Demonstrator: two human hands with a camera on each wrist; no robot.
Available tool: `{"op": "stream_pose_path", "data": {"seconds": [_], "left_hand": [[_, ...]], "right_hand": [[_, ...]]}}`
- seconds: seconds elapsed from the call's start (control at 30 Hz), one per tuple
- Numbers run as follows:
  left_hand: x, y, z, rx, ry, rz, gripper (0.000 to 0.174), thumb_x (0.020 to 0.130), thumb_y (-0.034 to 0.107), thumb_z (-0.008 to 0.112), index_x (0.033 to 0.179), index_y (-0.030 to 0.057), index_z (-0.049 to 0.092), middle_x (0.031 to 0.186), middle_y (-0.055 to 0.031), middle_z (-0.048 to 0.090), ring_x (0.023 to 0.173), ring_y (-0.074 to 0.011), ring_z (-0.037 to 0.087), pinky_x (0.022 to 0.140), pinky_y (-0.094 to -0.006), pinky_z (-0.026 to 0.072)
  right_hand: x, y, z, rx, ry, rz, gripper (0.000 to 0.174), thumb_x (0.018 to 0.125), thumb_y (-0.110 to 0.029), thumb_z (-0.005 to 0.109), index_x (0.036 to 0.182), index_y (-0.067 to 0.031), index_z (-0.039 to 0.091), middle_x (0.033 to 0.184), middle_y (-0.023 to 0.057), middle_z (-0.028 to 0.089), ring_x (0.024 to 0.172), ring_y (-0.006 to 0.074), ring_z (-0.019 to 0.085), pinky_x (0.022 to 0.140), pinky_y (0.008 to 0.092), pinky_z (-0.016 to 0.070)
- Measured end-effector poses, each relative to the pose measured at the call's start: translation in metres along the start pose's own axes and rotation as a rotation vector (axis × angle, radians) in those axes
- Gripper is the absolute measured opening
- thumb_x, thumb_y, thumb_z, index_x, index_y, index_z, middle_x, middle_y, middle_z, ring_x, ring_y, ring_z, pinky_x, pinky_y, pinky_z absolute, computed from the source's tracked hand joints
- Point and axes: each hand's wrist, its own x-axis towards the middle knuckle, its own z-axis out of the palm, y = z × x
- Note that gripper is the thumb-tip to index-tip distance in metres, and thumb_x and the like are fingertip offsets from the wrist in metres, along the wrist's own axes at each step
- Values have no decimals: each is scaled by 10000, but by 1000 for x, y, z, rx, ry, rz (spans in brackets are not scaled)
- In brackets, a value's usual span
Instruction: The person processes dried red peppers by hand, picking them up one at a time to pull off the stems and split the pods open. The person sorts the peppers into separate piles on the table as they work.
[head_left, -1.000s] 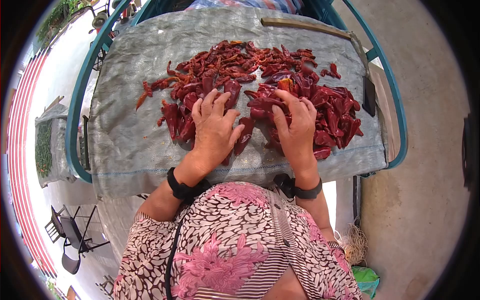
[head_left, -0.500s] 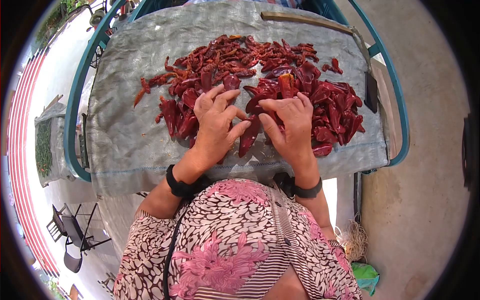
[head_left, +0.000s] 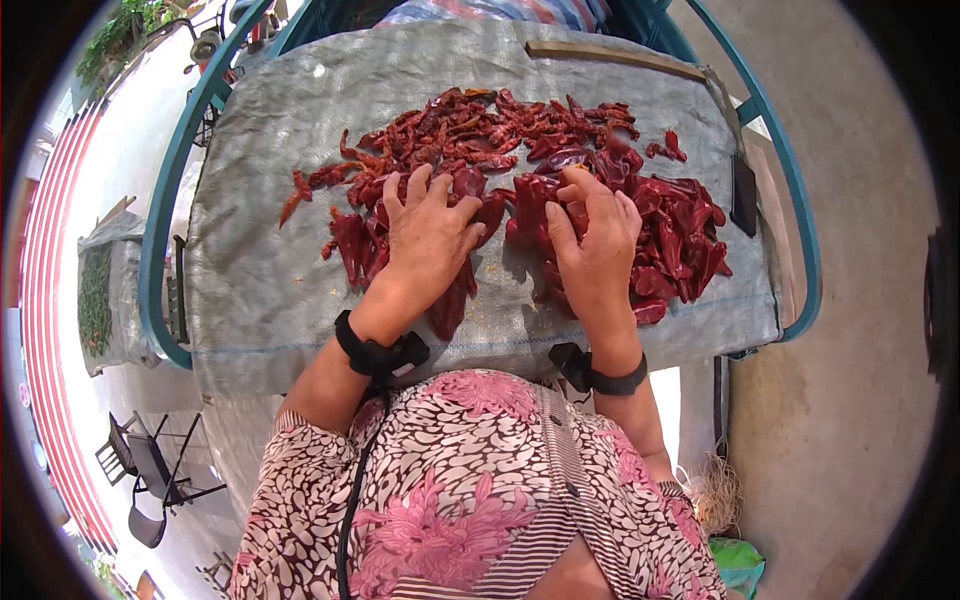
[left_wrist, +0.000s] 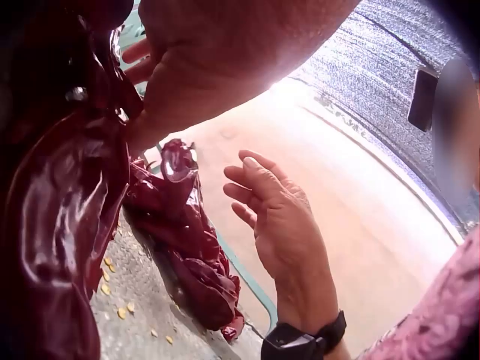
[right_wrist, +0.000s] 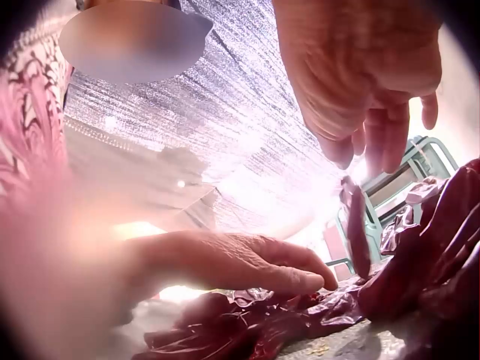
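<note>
- The left hand (head_left: 425,240) lies over the left cluster of glossy dark-red peppers (head_left: 350,245); its grip is spread, fingers bent slightly, and in the right wrist view its fingertips reach down among the peppers.
- The right hand (head_left: 598,235) hangs over the near edge of the right heap of glossy dark-red peppers (head_left: 680,245); its grip is loosely curved, thumb apart from the fingers, pinching nothing in the left wrist view.
- One broad red pepper (head_left: 535,202) sits just beside the right thumb, between the hands.
- A long dark-red pepper (head_left: 450,310) lies beside the left wrist, its tip toward the person.
- Narrow, wrinkled red peppers (head_left: 440,125) spread in a band beyond both hands.
- Pale yellow seeds (left_wrist: 121,313) dot the grey woven plastic sheet (head_left: 260,260) under everything.
- A black flat rectangular object (head_left: 743,195) rests right of the heap; a long brown wooden strip (head_left: 615,60) lies along the far edge.
- Teal metal rails (head_left: 790,240) flank the sheet.
- Each wrist wears a black strap.
</note>
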Motion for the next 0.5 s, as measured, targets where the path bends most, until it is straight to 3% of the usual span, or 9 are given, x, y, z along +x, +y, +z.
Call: {"op": "stream_pose_path", "data": {"seconds": [0.1,0.23,0.5], "left_hand": [[6,0,1,54,-211,-23,254,864,345,755,1095,239,753,1253,-97,645,1335,-321,466,1167,-605,188],[12,-7,8,26,-283,20,201,877,328,740,1051,233,772,1218,-66,659,1314,-292,481,1161,-632,190],[8,2,-5,-224,13,32,174,937,183,665,1067,113,757,1214,-19,653,1252,-273,517,1149,-612,218]], "right_hand": [[-5,3,0,-43,-47,-43,377,883,-104,735,1252,-124,662,971,28,699,939,217,652,1082,483,359],[-14,4,4,-26,-93,-42,349,893,-105,723,1237,-127,664,959,24,695,949,219,650,1091,479,347],[-14,1,1,-2,-108,-46,360,892,-122,730,1244,-132,656,969,30,689,970,233,639,1097,491,343]]}}
